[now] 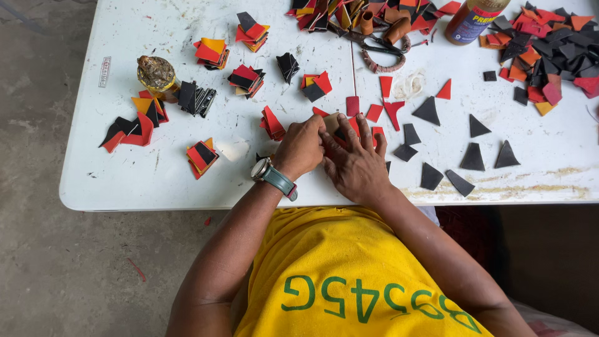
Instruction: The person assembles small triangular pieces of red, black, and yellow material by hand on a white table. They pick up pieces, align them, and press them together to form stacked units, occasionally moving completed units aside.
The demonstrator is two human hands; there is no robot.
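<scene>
Both bare forearms reach forward, wrists nearly touching. The left hand point(302, 148) curls loosely, knuckles up; the right hand point(357, 163) lies flat, its fingers point(353, 128) spread and pressing downward.

Place: a makeshift craft workshop.
Worktop: a scuffed white folding table point(125, 181) stood on a bare concrete floor point(43, 249).
Materials: cut leather-like pieces in red, orange and black point(549, 50) lay in heaps and small sorted stacks.
Supplies: a glue bottle point(471, 19) and a crusted glue jar point(156, 75) stood among them.
</scene>
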